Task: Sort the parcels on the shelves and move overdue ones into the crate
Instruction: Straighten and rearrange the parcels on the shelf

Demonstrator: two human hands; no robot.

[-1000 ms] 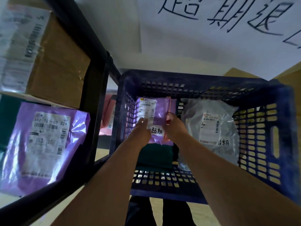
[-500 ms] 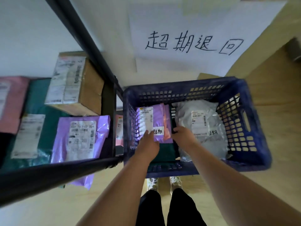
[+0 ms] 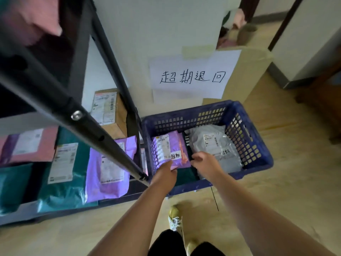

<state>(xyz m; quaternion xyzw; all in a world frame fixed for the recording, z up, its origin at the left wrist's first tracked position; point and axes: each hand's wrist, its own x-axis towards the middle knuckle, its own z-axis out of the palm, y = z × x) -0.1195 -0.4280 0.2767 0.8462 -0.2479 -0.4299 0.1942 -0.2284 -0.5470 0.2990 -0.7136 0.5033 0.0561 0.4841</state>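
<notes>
A blue slatted crate (image 3: 239, 115) stands on the floor to the right of the shelf. Inside it, a purple parcel (image 3: 168, 148) with a white label and a handwritten tag leans at the left. A pink parcel (image 3: 183, 150) shows just behind it. My left hand (image 3: 164, 174) pinches the purple parcel's lower edge. A grey parcel (image 3: 214, 143) with the same tag lies at the right. My right hand (image 3: 204, 161) hovers between the two with loosely curled fingers, holding nothing visible. A dark green parcel (image 3: 186, 174) lies underneath.
The bottom shelf holds a purple parcel (image 3: 107, 167), a teal one (image 3: 62, 172), a pink one (image 3: 31, 145) and a cardboard box (image 3: 108, 109). A black shelf bar (image 3: 73, 111) crosses diagonally close to my head. A handwritten paper sign (image 3: 191, 78) hangs above the crate.
My right hand has let go of the purple parcel and moved right. My left hand still holds the parcel in the crate. My head has pulled back and up.
</notes>
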